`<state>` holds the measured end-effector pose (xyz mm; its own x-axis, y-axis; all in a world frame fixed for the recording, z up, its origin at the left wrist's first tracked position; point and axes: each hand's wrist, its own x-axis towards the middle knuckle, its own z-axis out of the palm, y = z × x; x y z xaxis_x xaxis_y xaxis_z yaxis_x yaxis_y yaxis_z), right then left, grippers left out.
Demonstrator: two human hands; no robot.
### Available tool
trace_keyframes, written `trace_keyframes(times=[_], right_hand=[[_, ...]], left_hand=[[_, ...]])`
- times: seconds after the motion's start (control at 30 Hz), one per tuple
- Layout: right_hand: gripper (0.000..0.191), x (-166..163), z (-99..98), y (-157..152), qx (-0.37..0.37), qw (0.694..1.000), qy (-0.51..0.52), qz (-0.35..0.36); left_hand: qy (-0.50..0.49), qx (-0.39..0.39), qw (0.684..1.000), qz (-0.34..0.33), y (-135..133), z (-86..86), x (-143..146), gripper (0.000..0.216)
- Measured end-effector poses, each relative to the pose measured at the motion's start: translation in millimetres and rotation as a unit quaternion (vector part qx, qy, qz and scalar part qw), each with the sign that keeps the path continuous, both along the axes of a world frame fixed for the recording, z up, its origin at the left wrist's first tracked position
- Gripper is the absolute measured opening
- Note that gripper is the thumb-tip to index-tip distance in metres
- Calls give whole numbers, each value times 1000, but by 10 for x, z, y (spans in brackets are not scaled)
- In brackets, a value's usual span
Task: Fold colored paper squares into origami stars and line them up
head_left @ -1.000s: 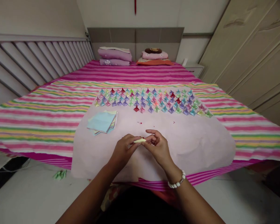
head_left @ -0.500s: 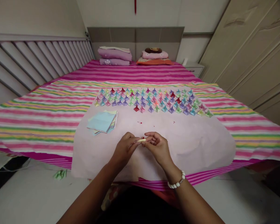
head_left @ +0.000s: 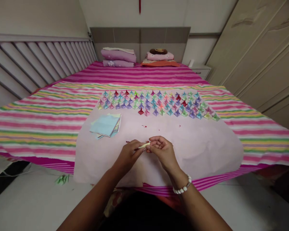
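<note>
Between my two hands is a small folded piece of pale yellow paper, held above a large pinkish-white sheet. The fingers of my left hand pinch its left end. My right hand, with a white bead bracelet at the wrist, pinches the right end between thumb and fingers. Rows of small folded paper cranes in many colours stand across the far part of the sheet. To the left of my hands lies a fanned stack of square paper, light blue on top.
Small red bits lie on the sheet beyond my hands. The sheet rests on a striped bedspread. Folded bedding sits by the headboard. A white railing runs along the left, and green folded paper lies on the floor.
My left hand has shifted slightly down and left, showing more of the yellow paper and a dark red bit behind the knuckles. My right hand stays nearly still.
</note>
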<state>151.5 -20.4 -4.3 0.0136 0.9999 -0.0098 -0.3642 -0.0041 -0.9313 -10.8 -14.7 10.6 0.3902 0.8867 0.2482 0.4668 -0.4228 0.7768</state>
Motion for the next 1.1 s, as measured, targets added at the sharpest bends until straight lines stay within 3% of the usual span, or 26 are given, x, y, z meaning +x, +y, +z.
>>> trace_keyframes(times=[0.3, 0.53, 0.73, 0.93, 1.1], right_hand=[[21, 40, 6, 4, 22, 996, -63, 67], [15, 19, -20, 8, 33, 994, -81, 64], [11, 13, -31, 23, 22, 998, -48, 42], [16, 14, -32, 48, -23, 996, -33, 77], [21, -1, -59, 58, -9, 997, -64, 47]], left_hand=[[7, -16, 1000, -15, -39, 46, -14, 22], [-20, -20, 1000, 6, -69, 59, 41, 25], [-89, -120, 985, 86, -31, 43, 4, 30], [-115, -174, 976, 60, 2, 34, -59, 37], [-173, -250, 950, 78, 28, -14, -12, 38]])
